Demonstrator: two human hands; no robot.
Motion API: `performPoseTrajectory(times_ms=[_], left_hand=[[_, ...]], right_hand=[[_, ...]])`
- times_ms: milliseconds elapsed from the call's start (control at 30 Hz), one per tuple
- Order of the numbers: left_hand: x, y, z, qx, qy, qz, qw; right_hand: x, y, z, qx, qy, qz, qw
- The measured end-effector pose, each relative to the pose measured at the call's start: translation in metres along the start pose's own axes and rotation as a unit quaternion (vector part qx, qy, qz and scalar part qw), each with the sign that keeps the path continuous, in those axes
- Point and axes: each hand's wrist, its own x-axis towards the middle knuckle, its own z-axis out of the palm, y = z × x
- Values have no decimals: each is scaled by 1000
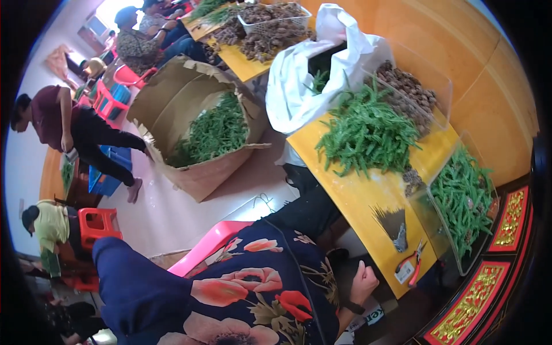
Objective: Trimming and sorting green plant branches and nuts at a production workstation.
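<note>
My right hand (pixel 363 282) is beside the front edge of the yellow table (pixel 339 190), with its fingers curled and the thumb up. The inside of the fist is hidden, and I cannot tell if it holds anything. My left hand is out of view; only the dark blue sleeve shows. Nearest to the right hand on the table lie red-handled pliers (pixel 415 270), a small white labelled packet (pixel 404 272) and a bundle of thin dark wires (pixel 394 227). Farther up are a pile of green artificial sprigs (pixel 368 132) and brown pinecones (pixel 402 86) in a clear bin.
A clear bin of green sprigs (pixel 463 190) stands to the right, by red-and-gold panels (pixel 471 302). A white sack (pixel 296 86) is at the table's far end. Left are a big cardboard box (pixel 207 175), a pink chair (pixel 210 244) and a standing person (pixel 57 115). Others sit farther back.
</note>
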Motion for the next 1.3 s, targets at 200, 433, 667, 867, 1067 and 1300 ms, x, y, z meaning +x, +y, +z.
performPoseTrajectory(times_ms=[200,433,667,867,1067,1300], left_hand=[[8,-7,11,-30,10,-44,999],[-66,-128,-91,-55,-55,3,997],[-42,-259,-155,-86,-136,52,986],[61,-106,-155,-103,-220,124,962],[100,-63,-178,-112,-275,208,932],[117,-95,-195,-173,-249,225,926]], right_hand=[[1,-7,3,17,0,-13,1000],[0,7,4,-1,22,-27,999],[0,8,3,14,6,-9,1000],[1,5,2,9,4,-30,1000],[-5,9,6,-7,0,-27,1000],[-2,16,12,-1,2,-26,1000]])
